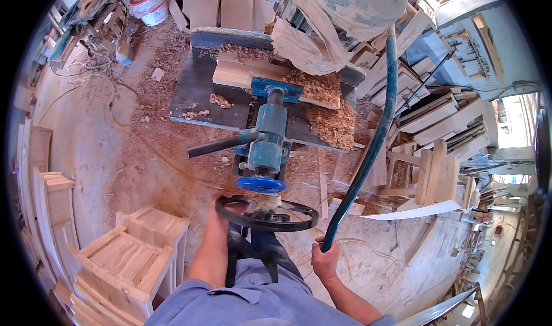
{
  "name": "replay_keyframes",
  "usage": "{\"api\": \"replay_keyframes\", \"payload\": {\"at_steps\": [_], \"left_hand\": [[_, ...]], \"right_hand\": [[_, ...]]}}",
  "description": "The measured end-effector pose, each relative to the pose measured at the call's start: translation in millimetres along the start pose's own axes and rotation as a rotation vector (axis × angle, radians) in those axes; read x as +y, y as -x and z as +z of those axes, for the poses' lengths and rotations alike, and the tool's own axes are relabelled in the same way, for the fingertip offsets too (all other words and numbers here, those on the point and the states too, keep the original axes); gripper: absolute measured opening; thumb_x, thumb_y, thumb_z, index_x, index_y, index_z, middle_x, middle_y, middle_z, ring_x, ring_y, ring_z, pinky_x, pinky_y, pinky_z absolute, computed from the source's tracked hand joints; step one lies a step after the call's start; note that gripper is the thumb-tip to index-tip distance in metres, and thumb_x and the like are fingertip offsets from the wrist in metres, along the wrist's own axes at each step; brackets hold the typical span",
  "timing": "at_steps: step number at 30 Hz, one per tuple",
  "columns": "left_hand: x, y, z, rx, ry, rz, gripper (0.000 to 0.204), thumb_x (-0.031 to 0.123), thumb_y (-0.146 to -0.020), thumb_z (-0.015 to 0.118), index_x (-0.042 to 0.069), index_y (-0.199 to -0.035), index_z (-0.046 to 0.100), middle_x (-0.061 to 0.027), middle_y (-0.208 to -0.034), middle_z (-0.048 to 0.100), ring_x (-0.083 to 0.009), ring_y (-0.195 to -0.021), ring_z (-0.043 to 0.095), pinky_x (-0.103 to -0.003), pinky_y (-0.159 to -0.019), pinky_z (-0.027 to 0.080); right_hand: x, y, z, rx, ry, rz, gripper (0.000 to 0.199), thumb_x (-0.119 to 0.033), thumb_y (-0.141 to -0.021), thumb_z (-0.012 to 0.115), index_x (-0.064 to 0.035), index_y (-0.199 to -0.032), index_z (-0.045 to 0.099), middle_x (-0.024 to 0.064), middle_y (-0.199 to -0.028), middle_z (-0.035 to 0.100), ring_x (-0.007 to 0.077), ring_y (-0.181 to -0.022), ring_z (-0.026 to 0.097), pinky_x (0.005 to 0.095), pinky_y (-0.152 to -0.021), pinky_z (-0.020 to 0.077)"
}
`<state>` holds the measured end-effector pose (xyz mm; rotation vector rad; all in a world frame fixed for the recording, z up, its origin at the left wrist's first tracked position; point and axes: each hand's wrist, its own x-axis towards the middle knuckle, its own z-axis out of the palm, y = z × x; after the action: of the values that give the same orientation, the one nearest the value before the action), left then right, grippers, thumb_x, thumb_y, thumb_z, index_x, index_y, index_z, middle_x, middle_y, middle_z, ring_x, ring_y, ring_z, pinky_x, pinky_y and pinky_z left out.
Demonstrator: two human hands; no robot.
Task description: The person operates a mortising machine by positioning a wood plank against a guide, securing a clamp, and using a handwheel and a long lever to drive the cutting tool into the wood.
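Observation:
I stand in front of a blue woodworking machine with a dark metal table. My left hand grips the rim of a black handwheel at the machine's near end, just below a small blue wheel. My right hand is closed around the lower end of a long blue lever bar that curves up to the machine's right. A pale wooden board lies on the table under heaps of shavings.
Wooden crate-like frames are stacked at my lower left. More wooden pieces pile up on the right. Sawdust covers the floor. A white bucket stands at the back left. A black handle juts left from the machine.

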<state>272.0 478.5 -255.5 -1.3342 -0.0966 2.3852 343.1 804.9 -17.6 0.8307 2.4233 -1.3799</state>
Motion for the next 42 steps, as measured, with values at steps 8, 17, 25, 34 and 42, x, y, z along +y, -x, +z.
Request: {"api": "replay_keyframes", "payload": {"at_steps": [8, 17, 25, 34, 42], "left_hand": [[-7.0, 19.8, 14.6, 0.010, 0.004, 0.132, 0.061, 0.017, -0.068, 0.058, -0.009, -0.122, 0.052, -0.0301, -0.124, 0.057, -0.0458, -0.111, 0.055, -0.063, -0.100, 0.043], [-46.5, 117.4, 85.3, 0.179, -0.173, 0.723, 0.013, 0.002, -0.078, 0.051, 0.008, -0.089, 0.048, -0.0126, -0.091, 0.057, -0.0296, -0.085, 0.061, -0.043, -0.077, 0.055], [-92.8, 147.8, 130.3, 0.289, -0.213, 1.014, 0.068, 0.000, -0.085, 0.056, 0.009, -0.148, 0.033, -0.0042, -0.094, 0.057, -0.0124, -0.081, 0.054, -0.029, -0.073, 0.049], [-96.0, 148.5, 130.9, 0.353, -0.227, 1.030, 0.076, 0.006, -0.087, 0.057, 0.013, -0.156, 0.026, -0.0055, -0.096, 0.062, -0.0119, -0.078, 0.055, -0.028, -0.068, 0.049], [-63.2, 151.5, 117.3, 0.247, -0.213, 0.720, 0.057, -0.002, -0.081, 0.054, 0.015, -0.134, 0.041, -0.0086, -0.103, 0.055, -0.0220, -0.092, 0.057, -0.043, -0.081, 0.054]], "right_hand": [[-11.4, 5.1, 3.3, -0.015, 0.022, 0.002, 0.014, -0.007, -0.084, 0.068, -0.0020, -0.096, 0.062, 0.0026, -0.067, 0.054, 0.0138, -0.062, 0.054, 0.0319, -0.060, 0.0454], [2.6, 9.3, 21.5, -0.031, 0.024, -0.095, 0.015, -0.007, -0.086, 0.065, -0.0011, -0.098, 0.059, 0.0026, -0.065, 0.054, 0.0129, -0.051, 0.054, 0.0300, -0.050, 0.0433], [3.4, 12.2, 34.5, -0.051, 0.010, -0.170, 0.015, -0.005, -0.086, 0.064, -0.0011, -0.098, 0.057, 0.0009, -0.062, 0.053, 0.0111, -0.045, 0.052, 0.0288, -0.043, 0.0404], [5.3, 12.7, 37.5, -0.042, 0.028, -0.203, 0.013, -0.004, -0.086, 0.064, -0.0011, -0.097, 0.057, 0.0009, -0.063, 0.052, 0.0109, -0.047, 0.052, 0.0285, -0.045, 0.0404], [0.6, 13.5, 31.3, -0.014, 0.054, -0.180, 0.013, -0.004, -0.087, 0.064, -0.0008, -0.097, 0.057, 0.0018, -0.062, 0.052, 0.0116, -0.047, 0.053, 0.0291, -0.045, 0.0414]]}}
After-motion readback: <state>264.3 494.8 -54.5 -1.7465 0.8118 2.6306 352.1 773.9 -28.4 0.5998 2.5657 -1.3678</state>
